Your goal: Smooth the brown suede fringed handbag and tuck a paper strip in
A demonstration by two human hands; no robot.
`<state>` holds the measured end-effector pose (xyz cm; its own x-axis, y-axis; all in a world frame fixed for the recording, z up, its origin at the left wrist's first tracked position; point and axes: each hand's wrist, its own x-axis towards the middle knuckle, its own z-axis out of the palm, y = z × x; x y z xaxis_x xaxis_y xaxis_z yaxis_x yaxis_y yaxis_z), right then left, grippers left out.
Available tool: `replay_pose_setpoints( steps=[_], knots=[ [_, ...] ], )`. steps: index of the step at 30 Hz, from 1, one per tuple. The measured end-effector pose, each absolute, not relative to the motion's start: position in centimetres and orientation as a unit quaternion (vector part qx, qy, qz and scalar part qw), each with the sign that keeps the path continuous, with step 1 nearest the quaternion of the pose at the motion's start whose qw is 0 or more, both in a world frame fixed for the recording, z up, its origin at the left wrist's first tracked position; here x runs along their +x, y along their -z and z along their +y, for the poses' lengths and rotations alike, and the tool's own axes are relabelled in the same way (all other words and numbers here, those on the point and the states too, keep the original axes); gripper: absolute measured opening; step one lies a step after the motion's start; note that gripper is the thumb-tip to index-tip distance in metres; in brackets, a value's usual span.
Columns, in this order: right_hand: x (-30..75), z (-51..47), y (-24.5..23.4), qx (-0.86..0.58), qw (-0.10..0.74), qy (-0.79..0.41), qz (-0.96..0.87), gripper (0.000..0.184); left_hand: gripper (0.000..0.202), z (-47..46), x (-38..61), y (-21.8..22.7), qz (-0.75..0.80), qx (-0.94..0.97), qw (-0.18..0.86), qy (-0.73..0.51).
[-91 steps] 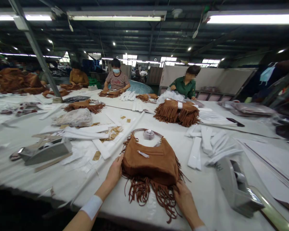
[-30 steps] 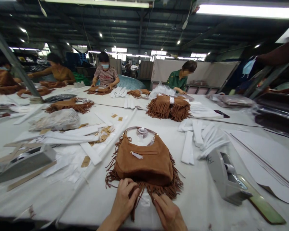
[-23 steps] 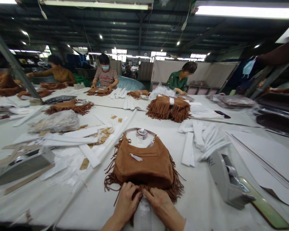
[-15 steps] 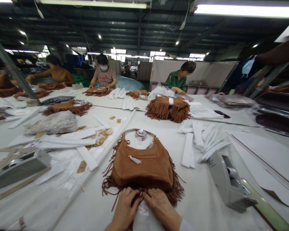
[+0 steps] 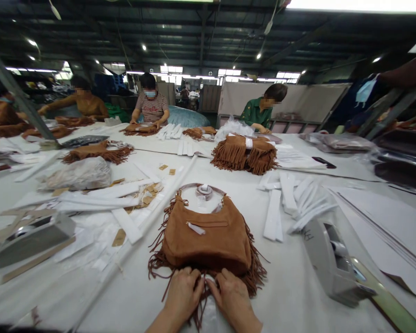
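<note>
On the white table [image 5: 298, 286] right before me, the brown fringed bag [image 5: 208, 238] lies flat where it did, long axis left to right, handle pointing away, bottom toward me, while my left hand [image 5: 182, 293] and right hand [image 5: 230, 296], earlier apart, now meet, fingers pinched closed on its fringe [image 5: 253, 273].

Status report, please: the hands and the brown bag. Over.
Left hand and right hand side by side, fingers curled, grip unclear. On near edge of brown suede fringed handbag, flat on white table. Grey tape dispenser to its right, apart.
</note>
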<state>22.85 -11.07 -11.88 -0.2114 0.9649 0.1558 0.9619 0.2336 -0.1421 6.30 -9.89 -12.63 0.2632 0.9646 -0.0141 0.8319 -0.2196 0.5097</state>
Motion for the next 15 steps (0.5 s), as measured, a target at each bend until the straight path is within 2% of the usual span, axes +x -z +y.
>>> replay_pose_setpoints(
  steps=[5,9,12,15],
  knots=[
    [21.7,-11.6,12.5,-0.677,0.155,-0.062,-0.716,0.010,0.025,-9.5,7.3,11.5,0.634,0.744,0.192,-0.092],
    [22.0,-11.9,12.7,-0.679,0.174,-0.064,-0.710,0.019,0.025,-9.1,7.2,11.1,0.640,0.739,0.206,-0.051],
    [22.7,-12.1,12.8,-0.663,0.173,-0.014,-0.729,0.031,0.028,-9.0,6.5,11.0,0.618,0.753,0.219,-0.045],
    [23.2,-12.2,13.3,-0.648,0.147,0.066,-0.745,0.034,0.032,-9.1,5.6,10.6,0.575,0.790,0.212,-0.037]
  ],
)
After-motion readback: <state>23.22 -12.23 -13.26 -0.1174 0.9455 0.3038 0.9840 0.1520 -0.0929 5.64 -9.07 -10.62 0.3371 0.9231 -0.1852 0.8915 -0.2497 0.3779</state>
